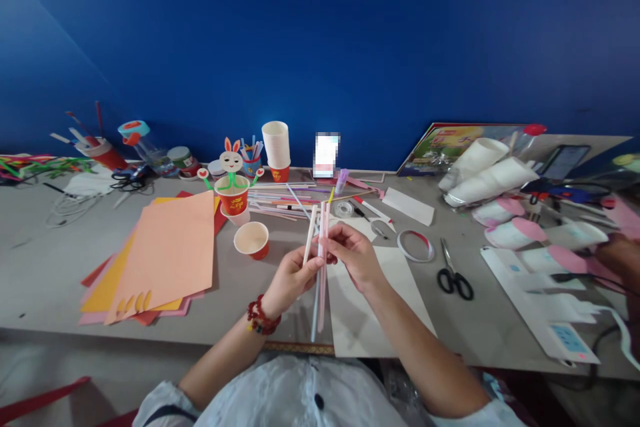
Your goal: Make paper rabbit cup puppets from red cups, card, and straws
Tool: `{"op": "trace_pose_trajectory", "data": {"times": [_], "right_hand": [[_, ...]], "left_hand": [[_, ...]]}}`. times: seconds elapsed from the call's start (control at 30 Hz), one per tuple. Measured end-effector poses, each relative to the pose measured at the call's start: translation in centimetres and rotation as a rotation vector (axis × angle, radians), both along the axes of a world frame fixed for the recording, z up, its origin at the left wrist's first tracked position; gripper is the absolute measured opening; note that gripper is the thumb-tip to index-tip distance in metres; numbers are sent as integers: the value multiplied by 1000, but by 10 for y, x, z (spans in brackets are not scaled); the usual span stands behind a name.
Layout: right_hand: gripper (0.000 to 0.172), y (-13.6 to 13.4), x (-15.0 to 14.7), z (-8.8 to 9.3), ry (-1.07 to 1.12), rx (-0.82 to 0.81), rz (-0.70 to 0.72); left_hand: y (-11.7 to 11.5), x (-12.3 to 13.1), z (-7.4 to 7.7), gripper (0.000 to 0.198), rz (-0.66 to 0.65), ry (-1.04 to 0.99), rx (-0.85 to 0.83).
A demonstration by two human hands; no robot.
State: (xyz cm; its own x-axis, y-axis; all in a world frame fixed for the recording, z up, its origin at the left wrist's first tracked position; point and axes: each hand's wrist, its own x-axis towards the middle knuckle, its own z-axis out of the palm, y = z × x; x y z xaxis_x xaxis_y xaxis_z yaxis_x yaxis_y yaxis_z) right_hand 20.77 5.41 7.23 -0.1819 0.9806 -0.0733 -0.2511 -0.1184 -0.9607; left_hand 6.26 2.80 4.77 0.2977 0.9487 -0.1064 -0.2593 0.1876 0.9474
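Observation:
Several straws (pixel 323 280), pink, white and pale blue, stand nearly upright between my two hands above the table's front part. My left hand (pixel 295 273) is closed around them, thumb on top, a red bead bracelet at its wrist. Opposite it, my right hand (pixel 353 253) pinches the pink straws between thumb and fingers. Just beyond my hands lie more loose straws (pixel 280 203). A small paper cup (pixel 251 240) with a red outside is left of my left hand. Behind it, a red cup (pixel 233 200) holds a paper rabbit (pixel 231 161) with green arms.
Coloured paper sheets (pixel 175 247) are piled at left; a white sheet (pixel 380 300) lies under my right arm. Black-handled scissors (pixel 454 277), a tape roll (pixel 415 246) and a power strip (pixel 535 307) are at right. Stacked cups (pixel 276 147) stand near the blue wall, beside a blurred phone screen (pixel 327 155).

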Motion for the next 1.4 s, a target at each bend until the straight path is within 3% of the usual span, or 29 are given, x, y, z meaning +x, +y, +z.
{"op": "trace_pose_trajectory", "data": {"times": [0.13, 0.33, 0.7, 1.4], "right_hand": [[32, 3, -2, -5, -10, 1, -21], [35, 7, 0, -14, 26, 7, -1], [30, 10, 3, -21, 2, 55, 43], [30, 8, -1, -20, 31, 12, 36]], "left_hand": [[3, 1, -2, 33, 158, 125, 116], [4, -5, -4, 37, 70, 136, 13], [4, -9, 7, 39, -26, 182, 28], [4, -12, 6, 42, -7, 187, 4]]}}
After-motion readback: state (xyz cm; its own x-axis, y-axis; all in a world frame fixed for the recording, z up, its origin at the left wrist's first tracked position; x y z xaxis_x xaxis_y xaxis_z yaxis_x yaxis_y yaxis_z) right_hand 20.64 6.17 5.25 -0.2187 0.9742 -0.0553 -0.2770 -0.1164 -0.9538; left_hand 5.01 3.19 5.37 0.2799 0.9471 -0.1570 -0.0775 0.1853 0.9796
